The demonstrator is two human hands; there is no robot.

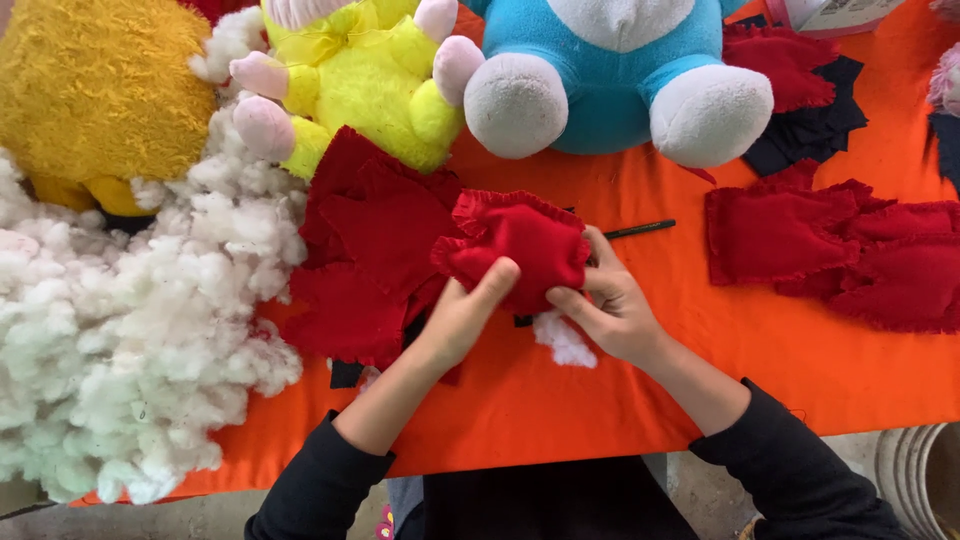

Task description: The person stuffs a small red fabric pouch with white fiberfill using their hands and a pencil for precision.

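Observation:
Both my hands hold a puffy red felt shape [520, 243] with a frilled edge, just above the orange table cover [780, 360]. My left hand [462, 315] grips its lower left side, thumb pressed on the front. My right hand [610, 305] grips its right side, and a tuft of white stuffing [562, 340] hangs below between the hands. A pile of flat red felt pieces [370, 250] lies under and left of the shape.
A big heap of white stuffing [130, 340] fills the left side. Orange [90, 90], yellow [360, 80] and blue [610, 70] plush toys sit along the far edge. More red felt pieces [840, 250] lie at right, dark pieces [810, 125] beyond. A black pen [640, 229] lies behind my right hand.

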